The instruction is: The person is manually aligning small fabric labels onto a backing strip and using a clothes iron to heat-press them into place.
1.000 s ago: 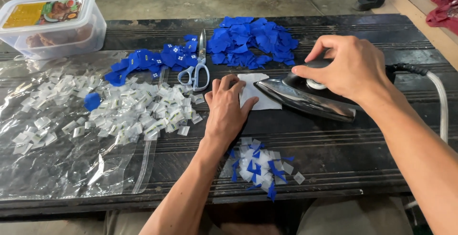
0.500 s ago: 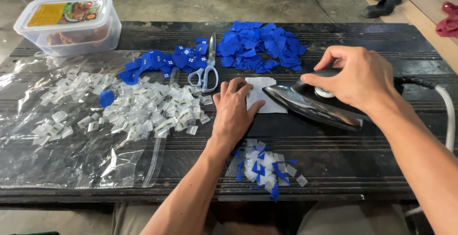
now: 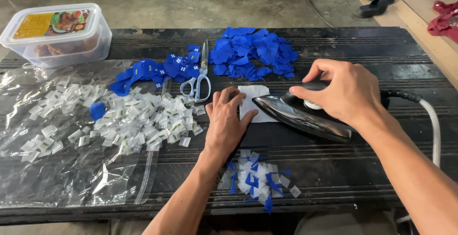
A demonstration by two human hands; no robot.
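Hot iron close to bare fingers on the white patch

The right hand grips the iron by its handle, tip on the white patch; the left hand lies flat, fingers spread, pinning that patch. A slip leftward could burn the fingers or scorch the plastic sheet nearby.

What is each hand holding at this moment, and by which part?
The right hand grips the iron by its top handle. The left hand holds nothing; it lies flat, pressing the white cloth piece on the table.
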